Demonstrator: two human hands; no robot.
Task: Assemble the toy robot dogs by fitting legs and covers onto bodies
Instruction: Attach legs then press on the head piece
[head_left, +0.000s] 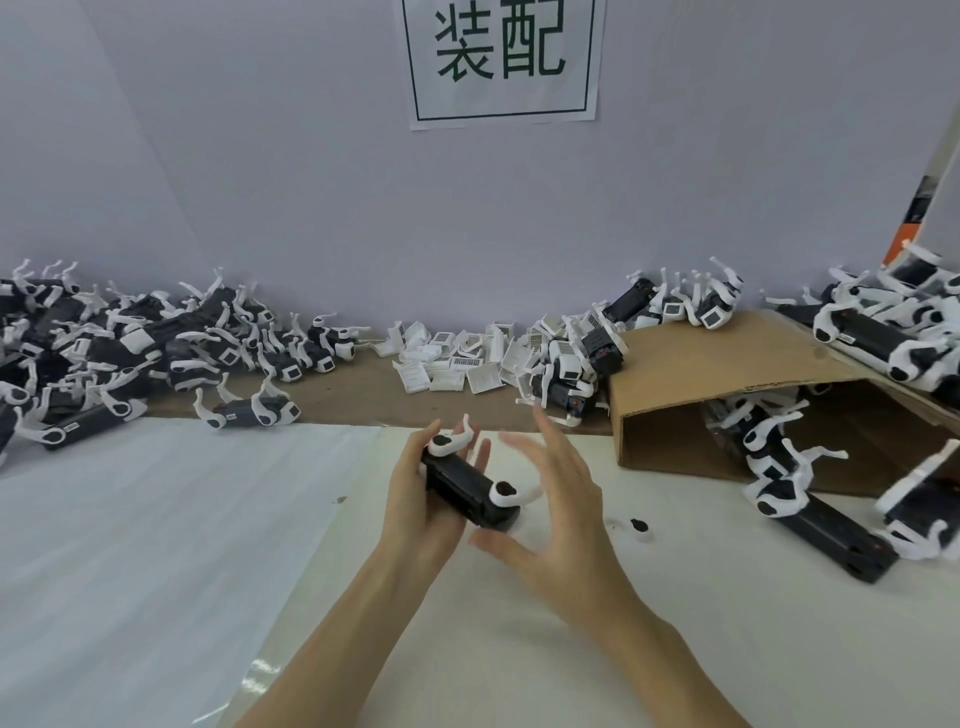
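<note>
My left hand grips a black toy dog body above the white table, near the middle of the head view. Two white legs are fitted on the body, one at its far end and one at its near end. My right hand hovers just right of the body with its fingers spread and blurred, holding nothing. A loose white leg lies on the table to the right of that hand.
A heap of white covers lies at the back centre. Dog bodies with legs are piled at the back left and the right. A tipped cardboard box stands at the right. A paper sign hangs on the wall.
</note>
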